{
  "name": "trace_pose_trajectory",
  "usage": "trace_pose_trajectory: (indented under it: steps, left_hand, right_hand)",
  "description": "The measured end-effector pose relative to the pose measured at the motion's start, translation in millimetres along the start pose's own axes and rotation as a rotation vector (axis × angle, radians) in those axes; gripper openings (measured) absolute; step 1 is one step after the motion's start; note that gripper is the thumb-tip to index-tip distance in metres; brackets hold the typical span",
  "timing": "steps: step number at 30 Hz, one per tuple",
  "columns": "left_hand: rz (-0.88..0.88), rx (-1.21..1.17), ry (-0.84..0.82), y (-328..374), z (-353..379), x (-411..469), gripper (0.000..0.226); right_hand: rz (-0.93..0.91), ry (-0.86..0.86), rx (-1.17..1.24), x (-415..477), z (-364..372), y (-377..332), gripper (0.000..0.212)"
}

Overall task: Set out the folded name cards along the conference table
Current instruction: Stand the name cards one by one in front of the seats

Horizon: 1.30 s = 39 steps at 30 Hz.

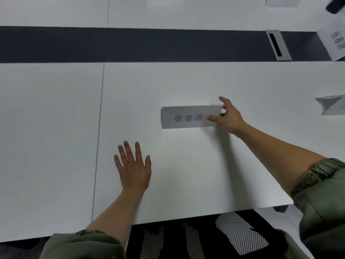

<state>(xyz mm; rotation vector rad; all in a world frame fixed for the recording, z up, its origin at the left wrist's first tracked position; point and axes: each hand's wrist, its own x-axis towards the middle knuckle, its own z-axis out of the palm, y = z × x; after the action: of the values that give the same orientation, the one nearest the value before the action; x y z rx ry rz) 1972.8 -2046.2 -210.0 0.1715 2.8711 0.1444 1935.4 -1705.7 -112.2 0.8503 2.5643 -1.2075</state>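
**Paper tent, pinched at its right end**

Conference table first: white panels split lengthwise by a dark strip, filling most of the view. Carries three other folded cards toward the right: near-panel card, strip-side card and far-panel card, all well apart from the one in hand.

Name card next: tent-shaped, on or barely above the near panel, right of centre, printed face toward the wearer. Looks like plain folded paper, so probably very light, more floppy than stiff, easy to crease or flatten under a firm squeeze, and apt to slide on the smooth top. Best taken lightly at one end, across the fold, keeping both flaps splayed at the foot.

Right hand does just that. Grips the card's right end in a narrow pinch, thumb on the printed face, index finger reaching over the ridge to the back. Hides the other fingertips behind the paper.

Left hand lies palm down, below and to the left of the card, clear of it. Keeps fingers straight and spread, holding nothing. Cannot tell whether pressed on the table or just above it.
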Motion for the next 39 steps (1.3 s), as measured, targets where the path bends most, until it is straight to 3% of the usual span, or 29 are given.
trace_pose_trajectory:
  steps: [4, 7, 10, 19, 28, 34, 39]
  left_hand:
    - [0.003, 0.115, -0.218, 9, -36, 5, 0.06]
    - [0.196, 0.136, -0.227, 34, -76, 7, 0.035]
    - [0.36, 0.007, -0.316, 80, -106, 1, 0.031]
    - [0.784, -0.013, -0.192, 230, -148, -78, 0.033]
    - [1.158, 0.06, -0.187, 340, -143, -272, 0.033]
    - [1.398, 0.094, -0.206, 420, -135, -403, 0.023]
    - [1.542, 0.155, -0.212, 495, -109, -479, 0.022]
  right_hand:
    - [0.097, 0.088, -0.061, -31, -25, 16, 0.079]
    - [0.18, 0.139, -0.106, -64, -53, 31, 0.058]
    - [0.241, 0.165, -0.115, -98, -83, 47, 0.043]
    - [0.298, 0.367, -0.028, -221, -160, 123, 0.036]
    - [0.484, 0.609, 0.01, -453, -213, 251, 0.023]
    - [0.687, 0.763, 0.035, -604, -254, 344, 0.032]
    - [0.813, 0.856, 0.122, -679, -276, 416, 0.032]
